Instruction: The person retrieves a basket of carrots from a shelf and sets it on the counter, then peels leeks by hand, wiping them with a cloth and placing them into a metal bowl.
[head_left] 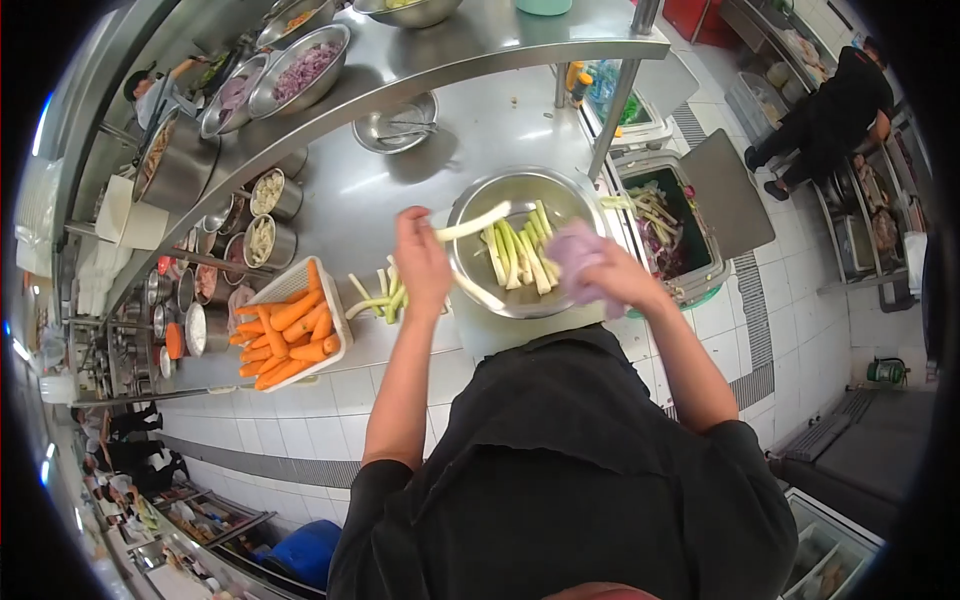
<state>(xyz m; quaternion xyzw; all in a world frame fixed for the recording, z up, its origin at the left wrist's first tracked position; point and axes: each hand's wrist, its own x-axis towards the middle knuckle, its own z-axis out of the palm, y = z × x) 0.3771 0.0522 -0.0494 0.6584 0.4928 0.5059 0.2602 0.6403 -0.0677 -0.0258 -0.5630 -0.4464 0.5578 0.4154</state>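
Observation:
My left hand is closed around a pale leek stalk that points over the left rim of a large steel bowl. Several cut leek pieces, white to green, lie inside that bowl. Another white stalk slants across the bowl's lower left rim, close to my left hand. At the bowl's right side, my right hand grips a bunched purple cloth. More thin green-white stalks rest on the counter, left of my left hand.
A white basket of carrots stands at the counter's left. Behind sits a small steel bowl with utensils, under a metal shelf. An open bin with scraps is on the right. A person in black stands farther right.

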